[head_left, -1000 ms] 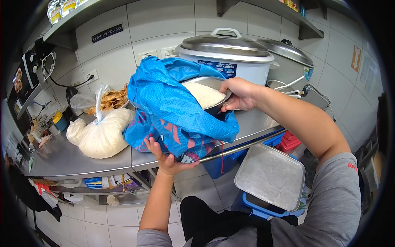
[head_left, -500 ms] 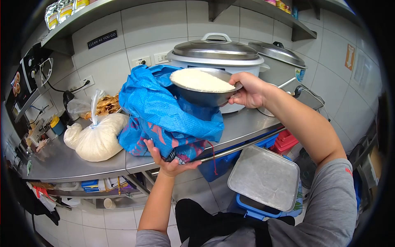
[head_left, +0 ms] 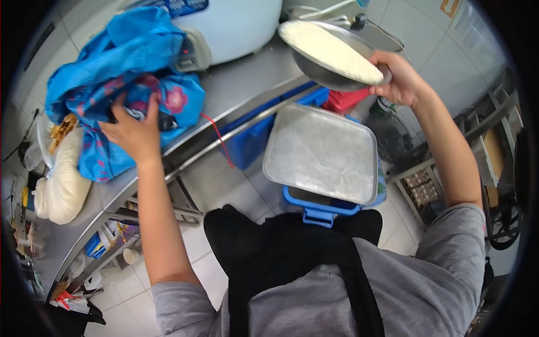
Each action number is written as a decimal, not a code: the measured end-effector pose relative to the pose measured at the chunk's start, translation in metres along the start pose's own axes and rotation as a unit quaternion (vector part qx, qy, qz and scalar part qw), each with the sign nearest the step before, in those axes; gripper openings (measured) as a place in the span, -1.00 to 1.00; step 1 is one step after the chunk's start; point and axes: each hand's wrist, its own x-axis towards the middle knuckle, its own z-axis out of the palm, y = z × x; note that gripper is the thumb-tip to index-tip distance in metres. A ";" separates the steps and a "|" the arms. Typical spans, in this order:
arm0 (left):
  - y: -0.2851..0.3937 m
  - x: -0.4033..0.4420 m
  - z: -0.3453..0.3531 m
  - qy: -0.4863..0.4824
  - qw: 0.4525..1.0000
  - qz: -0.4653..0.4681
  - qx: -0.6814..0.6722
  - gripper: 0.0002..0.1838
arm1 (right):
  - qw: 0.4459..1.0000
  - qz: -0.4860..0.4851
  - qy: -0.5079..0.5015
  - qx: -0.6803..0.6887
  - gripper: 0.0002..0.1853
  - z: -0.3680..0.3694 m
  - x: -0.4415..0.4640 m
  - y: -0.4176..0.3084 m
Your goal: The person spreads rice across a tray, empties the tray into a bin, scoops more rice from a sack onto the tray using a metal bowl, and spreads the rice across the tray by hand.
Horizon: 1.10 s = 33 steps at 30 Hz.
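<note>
My right hand (head_left: 398,78) grips the rim of a metal bowl (head_left: 348,78), thumb and fingers closed on its right side. White, fine-grained food like uncooked rice (head_left: 331,50) heaps inside it, and the bowl tilts slightly above the floor beyond the counter's edge. My left hand (head_left: 135,126) presses on the front of a crumpled blue woven bag (head_left: 129,42) with pink flower prints, fingers and thumb spread apart. The bag slumps on the counter, and its contents are hidden. A red string (head_left: 219,135) hangs from it.
A steel counter (head_left: 247,84) carries a large white cooker (head_left: 241,25) and a tied plastic bag of pale contents (head_left: 67,180). Below the bowl, a metal tray (head_left: 323,151) lies over a blue-rimmed bin (head_left: 317,210). A red container (head_left: 345,100) and a fan (head_left: 387,132) stand behind.
My right hand has carried the filled bowl away from over the blue bag to the right. My left hand has shifted from under the bag's lower edge onto its front. The view has turned downward.
</note>
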 end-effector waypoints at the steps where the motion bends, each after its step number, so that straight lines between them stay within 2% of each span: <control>1: 0.000 0.000 0.000 -0.003 1.000 0.002 0.001 -0.31 | 0.997 -0.007 0.079 -0.004 -0.70 -0.004 -0.002 0.023; 5: -0.005 -0.002 0.005 -0.012 1.000 0.005 0.022 -0.33 | 0.994 0.042 0.098 -0.020 -0.59 -0.060 0.008 0.114; 6: -0.009 -0.002 0.008 -0.024 1.000 0.002 0.001 -0.31 | 0.989 0.053 0.135 -0.026 -0.59 -0.061 0.010 0.134; 8: -0.011 -0.001 0.010 -0.040 0.999 -0.005 -0.014 -0.29 | 0.985 0.069 0.128 -0.093 -0.63 -0.085 0.028 0.179; 14: -0.013 0.000 0.010 -0.033 0.999 0.006 -0.033 -0.29 | 0.978 0.152 0.116 -0.084 -0.60 -0.088 0.070 0.264; 15: -0.013 0.000 0.010 -0.030 0.999 0.010 -0.036 -0.28 | 0.978 0.157 0.128 -0.042 -0.61 -0.086 0.076 0.273; 17: -0.013 0.000 0.009 -0.032 0.999 0.012 -0.034 -0.28 | 0.974 0.166 0.150 0.025 -0.60 -0.085 0.087 0.290; 23: -0.015 0.000 0.012 -0.032 0.999 0.009 -0.028 -0.30 | 0.977 0.153 0.137 0.059 -0.58 -0.101 0.098 0.303; 29: -0.015 0.000 0.012 -0.026 0.999 0.016 -0.036 -0.30 | 0.978 0.130 0.163 0.024 -0.59 -0.095 0.086 0.287; 33: -0.018 0.000 0.015 -0.026 0.999 0.014 -0.034 -0.29 | 0.970 0.144 0.193 0.043 -0.60 -0.116 0.095 0.298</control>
